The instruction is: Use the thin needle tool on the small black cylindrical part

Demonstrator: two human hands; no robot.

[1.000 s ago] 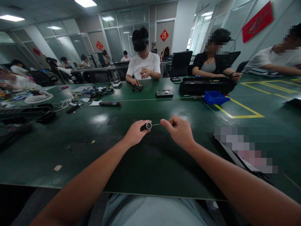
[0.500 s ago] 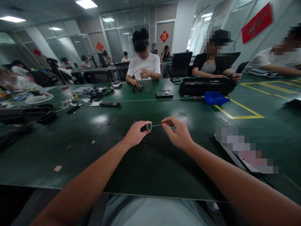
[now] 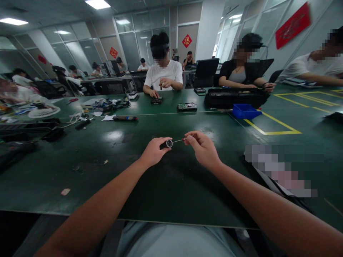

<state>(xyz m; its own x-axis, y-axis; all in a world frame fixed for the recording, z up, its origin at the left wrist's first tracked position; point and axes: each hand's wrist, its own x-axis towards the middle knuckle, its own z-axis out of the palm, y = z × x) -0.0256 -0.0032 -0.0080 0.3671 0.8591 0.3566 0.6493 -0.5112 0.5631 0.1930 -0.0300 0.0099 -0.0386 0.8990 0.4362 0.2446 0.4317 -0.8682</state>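
Note:
My left hand (image 3: 154, 151) is wrapped round a black cylindrical part (image 3: 168, 144) with a pale ring at its end, which faces right. In my right hand (image 3: 203, 148) is a thin screwdriver (image 3: 179, 140), its red handle pinched between thumb and fingers. The metal shaft runs left to the ringed end of the cylinder. Whether the tip touches anything inside is too small to tell. Both hands are above the green table (image 3: 160, 192), and the fingers hide most of the cylinder's body.
A blue bin (image 3: 245, 111) stands beside a long black casing (image 3: 235, 98) at the far right. A hard drive (image 3: 187, 106) lies beyond my hands, near a person (image 3: 164, 76) opposite. Cables and parts (image 3: 107, 104) clutter the left; a pixelated sheet (image 3: 281, 175) lies at right.
My right thumb and fingers have shifted on the screwdriver handle, and its handle end is slightly higher. The cylinder has moved very slightly left and up with my left hand.

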